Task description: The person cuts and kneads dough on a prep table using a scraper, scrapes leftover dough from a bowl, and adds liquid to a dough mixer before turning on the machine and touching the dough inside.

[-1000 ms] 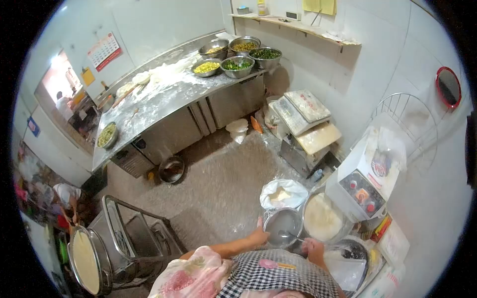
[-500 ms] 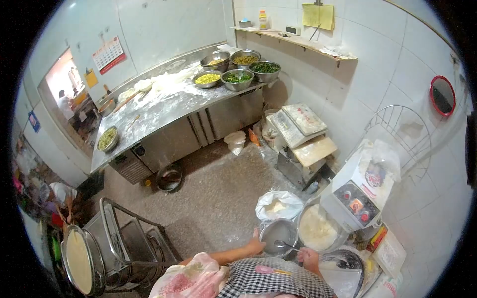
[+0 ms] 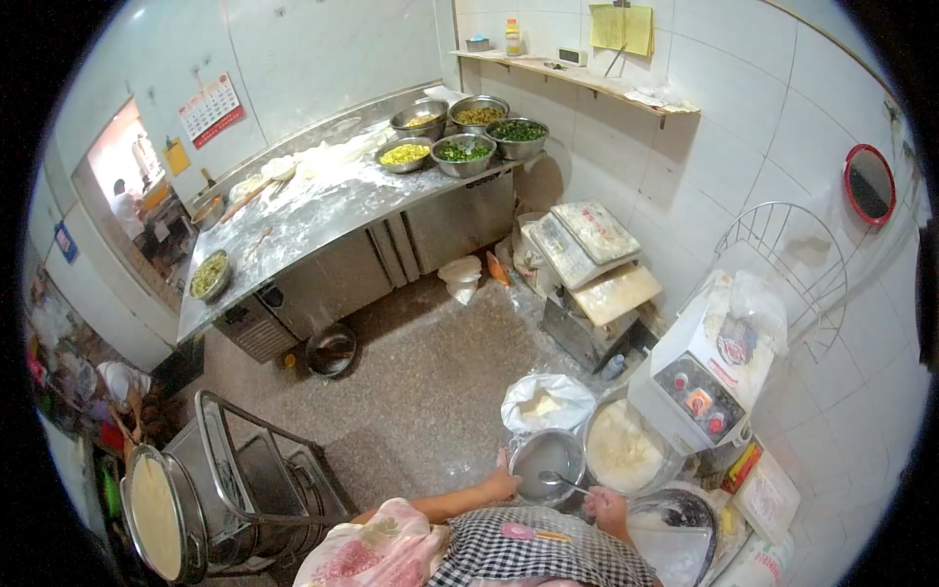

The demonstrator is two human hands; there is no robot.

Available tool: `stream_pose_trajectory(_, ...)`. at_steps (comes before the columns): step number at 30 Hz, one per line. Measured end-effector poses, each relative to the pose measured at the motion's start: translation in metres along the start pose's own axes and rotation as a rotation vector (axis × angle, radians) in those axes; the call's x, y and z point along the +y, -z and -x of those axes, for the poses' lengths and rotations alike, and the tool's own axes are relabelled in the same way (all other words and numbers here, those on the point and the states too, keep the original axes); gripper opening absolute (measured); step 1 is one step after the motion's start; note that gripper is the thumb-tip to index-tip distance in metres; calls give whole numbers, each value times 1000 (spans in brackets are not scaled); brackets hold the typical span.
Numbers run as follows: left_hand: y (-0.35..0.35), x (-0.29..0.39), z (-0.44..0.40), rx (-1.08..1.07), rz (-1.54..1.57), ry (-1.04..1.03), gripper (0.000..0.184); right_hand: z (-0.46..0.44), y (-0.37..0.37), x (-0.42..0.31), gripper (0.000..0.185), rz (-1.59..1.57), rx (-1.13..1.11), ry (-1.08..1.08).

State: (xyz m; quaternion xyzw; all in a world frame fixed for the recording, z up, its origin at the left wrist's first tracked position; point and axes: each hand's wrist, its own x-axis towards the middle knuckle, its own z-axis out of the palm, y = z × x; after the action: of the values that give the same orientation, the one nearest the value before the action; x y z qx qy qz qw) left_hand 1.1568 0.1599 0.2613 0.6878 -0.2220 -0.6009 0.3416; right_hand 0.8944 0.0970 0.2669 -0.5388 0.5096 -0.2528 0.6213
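Note:
My left hand (image 3: pixel 501 478) grips the left rim of a steel bowl (image 3: pixel 516 456) with cloudy whitish liquid in it. Closed around a metal spoon's handle, my right hand (image 3: pixel 607 509) is just to the right of that bowl. The spoon (image 3: pixel 553 478) reaches over the rim, its head at the liquid; how deep it sits I cannot tell. Touching or close beside the bowl are an open white bag of flour (image 3: pixel 572 393) behind and a wide mixer bowl of pale dough or flour (image 3: pixel 626 448) to the right.
A mixing machine (image 3: pixel 709 377) stands at the right, with a scale (image 3: pixel 582 245) beyond it. A floury steel counter (image 3: pixel 323 225) carries several bowls of fillings. A metal rack (image 3: pixel 235 460) with a round pan (image 3: pixel 155 509) is at left. A dark basin (image 3: pixel 332 350) lies on the floor.
The view has shifted very slightly. Both hands keep their places at the bowl, and the spoon stays in nearly the same position.

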Motion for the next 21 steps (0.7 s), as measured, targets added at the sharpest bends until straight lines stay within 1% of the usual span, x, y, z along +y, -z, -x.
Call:
stream_pose_trajectory(2, -2, 11, 10, 8, 42, 2, 90, -4, 1, 2, 24, -4, 9, -40)
stream_pose_trajectory(5, 0, -1, -1, -3, -18, -1, 90, -5, 2, 4, 23, 16, 1, -7)
stream_pose_trajectory(8, -1, 1, 1, 9, 23, -9, 90, -4, 1, 0, 22, 20, 10, -4)
stream_pose_trajectory(11, 0, 3, -3, 20, -8, 1, 90, -8, 0, -5, 23, -15, 6, -63)
stream_pose_trajectory(14, -1, 13, 3, 43, 24, 13, 89, -12, 2, 0, 24, -74, 2, -96)
stream_pose_trajectory(17, -1, 9, -2, 31, 41, -16, 89, -11, 2, -7, 25, -21, -17, -56)
stream_pose_trajectory(21, -2, 12, -4, 68, 40, -24, 89, -13, 0, -21, 26, 26, -23, -75)
